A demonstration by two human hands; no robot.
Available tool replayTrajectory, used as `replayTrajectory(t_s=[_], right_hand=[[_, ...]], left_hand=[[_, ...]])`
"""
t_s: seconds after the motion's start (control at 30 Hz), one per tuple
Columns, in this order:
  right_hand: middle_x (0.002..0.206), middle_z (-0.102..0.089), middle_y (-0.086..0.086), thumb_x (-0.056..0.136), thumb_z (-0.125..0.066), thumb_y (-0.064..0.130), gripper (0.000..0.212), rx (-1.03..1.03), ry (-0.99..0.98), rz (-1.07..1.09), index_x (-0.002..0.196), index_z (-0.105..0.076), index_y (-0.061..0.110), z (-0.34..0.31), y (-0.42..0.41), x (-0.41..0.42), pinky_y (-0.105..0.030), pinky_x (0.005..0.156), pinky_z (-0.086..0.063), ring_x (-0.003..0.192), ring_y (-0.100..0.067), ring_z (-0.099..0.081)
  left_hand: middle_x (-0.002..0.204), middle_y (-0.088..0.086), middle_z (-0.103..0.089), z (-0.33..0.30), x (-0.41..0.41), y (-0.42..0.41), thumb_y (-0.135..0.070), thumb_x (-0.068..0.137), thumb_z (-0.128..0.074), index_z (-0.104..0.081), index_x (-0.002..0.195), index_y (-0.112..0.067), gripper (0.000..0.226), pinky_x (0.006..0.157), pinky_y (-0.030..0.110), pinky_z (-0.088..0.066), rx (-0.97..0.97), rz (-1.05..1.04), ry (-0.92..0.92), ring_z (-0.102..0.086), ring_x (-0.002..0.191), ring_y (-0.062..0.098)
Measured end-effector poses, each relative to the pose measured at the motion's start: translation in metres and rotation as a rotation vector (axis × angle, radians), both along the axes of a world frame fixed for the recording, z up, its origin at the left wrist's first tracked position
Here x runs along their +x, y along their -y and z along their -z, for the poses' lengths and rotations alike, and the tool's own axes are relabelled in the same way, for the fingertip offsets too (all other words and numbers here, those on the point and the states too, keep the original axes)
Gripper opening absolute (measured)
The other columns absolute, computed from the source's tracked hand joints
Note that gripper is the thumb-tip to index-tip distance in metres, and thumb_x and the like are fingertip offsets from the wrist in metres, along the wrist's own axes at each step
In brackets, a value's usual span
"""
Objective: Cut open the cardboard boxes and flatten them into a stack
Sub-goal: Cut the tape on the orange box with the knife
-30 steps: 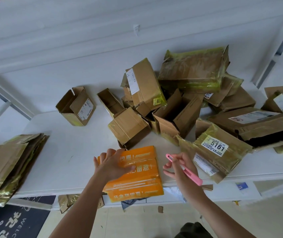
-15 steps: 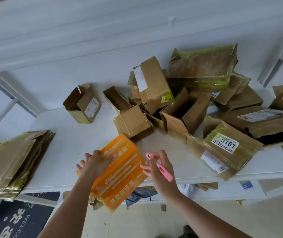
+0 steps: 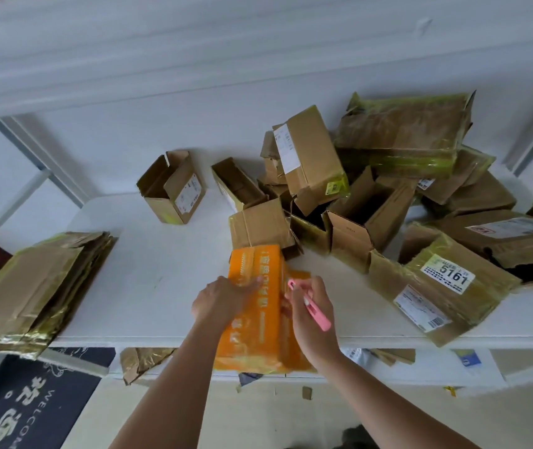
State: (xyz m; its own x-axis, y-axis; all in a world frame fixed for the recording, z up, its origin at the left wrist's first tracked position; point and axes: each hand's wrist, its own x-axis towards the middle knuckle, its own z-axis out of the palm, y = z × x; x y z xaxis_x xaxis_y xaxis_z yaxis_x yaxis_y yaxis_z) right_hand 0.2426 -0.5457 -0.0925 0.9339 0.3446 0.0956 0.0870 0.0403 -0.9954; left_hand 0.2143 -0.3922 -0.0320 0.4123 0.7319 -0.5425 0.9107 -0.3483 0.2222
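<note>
arms: both bare from the frame's lower edge to the wrists, no sleeves showing | left hand: no glove, ring or watch | right hand: no glove, ring or watch | markings: none discernible on either forearm

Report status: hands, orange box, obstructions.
Left hand flat on orange box. Right hand holds pink cutter at its side. Brown box touches far end.

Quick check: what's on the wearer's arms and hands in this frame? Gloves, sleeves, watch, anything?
Nothing worn as far as the head view shows. Left hand and right hand are both bare, with no gloves, rings or tape showing. Both forearms are bare up to the bottom edge of the frame: no sleeves, and no watch or band at either wrist. No markings visible.
</note>
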Motion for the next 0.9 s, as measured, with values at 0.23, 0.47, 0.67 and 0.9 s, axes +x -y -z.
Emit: replayTrajectory(t_s=[0.23, 0.47, 0.67, 0.9], right_hand=[[0.099, -0.069, -0.005, 0.101, -0.052, 0.015, 0.007, -0.06, 0.071, 0.054, 0.102, -0.053, 0.009, -0.018, 0.015, 0.06, -0.029, 0.066, -0.061, 0.086, -0.008, -0.072], [0.072, -0.058, 0.003, 0.096, -0.047, 0.033, 0.011, -0.124, 0.108, 0.156, 0.094, -0.05, 0.023, 0.025, 0.029, 0.026, -0.019, 0.054, -0.048, 0.06, -0.009, -0.056], [0.07, -0.058, 0.003, 0.097, -0.053, 0.017, 0.008, -0.107, 0.145, 0.248, 0.091, -0.053, 0.021, 0.036, 0.021, 0.021, -0.012, 0.055, -0.044, 0.061, -0.009, -0.055], [0.077, -0.066, -0.002, 0.099, -0.052, 0.024, 0.012, -0.037, 0.12, 0.26, 0.094, -0.055, 0.013, 0.03, 0.021, 0.031, -0.02, 0.061, -0.055, 0.068, -0.013, -0.065]], left_hand=[[0.141, 0.022, -0.044, 0.007, 0.019, 0.019, -0.045, 0.078, -0.08, -0.019, 0.144, -0.018, 0.094, 0.077, 0.071, -0.051, -0.544, -0.536, 0.336, -0.053, 0.119, 0.054], [0.141, 0.017, -0.044, 0.017, 0.032, 0.004, -0.042, 0.077, -0.081, -0.005, 0.151, -0.022, 0.108, 0.089, 0.056, -0.055, -0.302, -0.277, 0.382, -0.062, 0.11, 0.041], [0.157, 0.002, -0.019, 0.023, 0.031, -0.02, -0.047, 0.077, -0.08, -0.013, 0.154, -0.03, 0.103, 0.108, 0.058, -0.039, -0.224, 0.151, 0.372, -0.033, 0.14, 0.033], [0.136, 0.008, -0.03, 0.021, -0.003, -0.026, -0.071, 0.069, -0.072, -0.034, 0.144, -0.021, 0.097, 0.102, 0.05, -0.045, 0.015, 0.11, 0.131, -0.036, 0.131, 0.034]])
